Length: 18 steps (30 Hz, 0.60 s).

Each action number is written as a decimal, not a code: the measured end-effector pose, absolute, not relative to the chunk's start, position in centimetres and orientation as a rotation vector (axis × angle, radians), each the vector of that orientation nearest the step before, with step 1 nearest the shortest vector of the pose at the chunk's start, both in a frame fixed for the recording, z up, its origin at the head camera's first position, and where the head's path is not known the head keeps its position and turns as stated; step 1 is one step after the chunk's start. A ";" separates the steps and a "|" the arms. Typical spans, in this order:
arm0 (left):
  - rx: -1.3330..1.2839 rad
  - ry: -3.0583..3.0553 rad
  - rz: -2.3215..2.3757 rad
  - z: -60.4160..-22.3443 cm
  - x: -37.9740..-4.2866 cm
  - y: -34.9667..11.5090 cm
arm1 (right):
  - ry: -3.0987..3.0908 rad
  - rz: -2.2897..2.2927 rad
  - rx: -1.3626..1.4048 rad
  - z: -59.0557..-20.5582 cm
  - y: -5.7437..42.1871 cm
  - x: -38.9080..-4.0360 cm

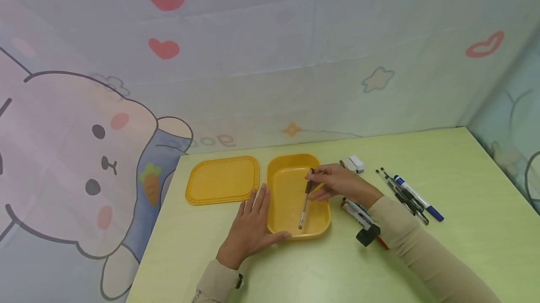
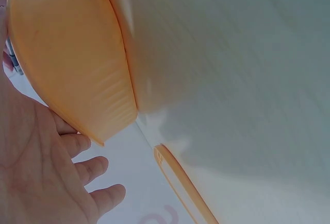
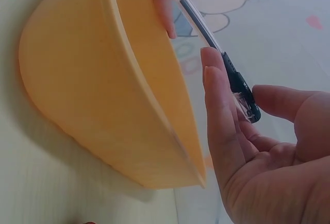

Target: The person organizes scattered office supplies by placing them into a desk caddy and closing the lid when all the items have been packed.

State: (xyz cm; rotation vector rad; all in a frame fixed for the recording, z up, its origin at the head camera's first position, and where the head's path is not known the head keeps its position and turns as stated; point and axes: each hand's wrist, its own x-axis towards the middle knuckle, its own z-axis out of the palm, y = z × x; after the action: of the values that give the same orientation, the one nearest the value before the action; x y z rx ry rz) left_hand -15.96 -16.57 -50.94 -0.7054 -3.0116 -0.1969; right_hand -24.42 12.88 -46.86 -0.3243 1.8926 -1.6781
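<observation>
One pen is pinched in the right hand, left hand straight-fingered; green table, heart-printed backdrop.

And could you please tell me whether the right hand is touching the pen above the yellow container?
Touching: the right wrist view shows the right hand pinching the pen, with the thumb against its dark end.

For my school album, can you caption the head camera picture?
Right hand holds a pen over a yellow tub; left hand touches the tub.

"oo" on backdrop (rest unclear)
</observation>
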 end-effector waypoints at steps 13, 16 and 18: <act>-0.685 -3.055 -0.171 -51.0 -16.0 -16.5 | 1.923 -1.647 -0.335 -47.7 11.8 -24.7; -0.680 -3.055 -0.168 -51.0 -16.0 -16.5 | 1.942 -1.612 -0.356 -47.8 11.5 -24.6; -0.681 -3.049 -0.170 -51.1 -16.1 -16.5 | 1.951 -1.589 -0.382 -47.8 11.4 -24.5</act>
State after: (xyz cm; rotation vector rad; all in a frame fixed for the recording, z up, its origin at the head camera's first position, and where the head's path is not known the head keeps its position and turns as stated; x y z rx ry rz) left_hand -16.06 -16.45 -51.08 -0.6813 -3.0495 -0.1700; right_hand -24.48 11.39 -47.84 -0.3824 1.9509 -1.5892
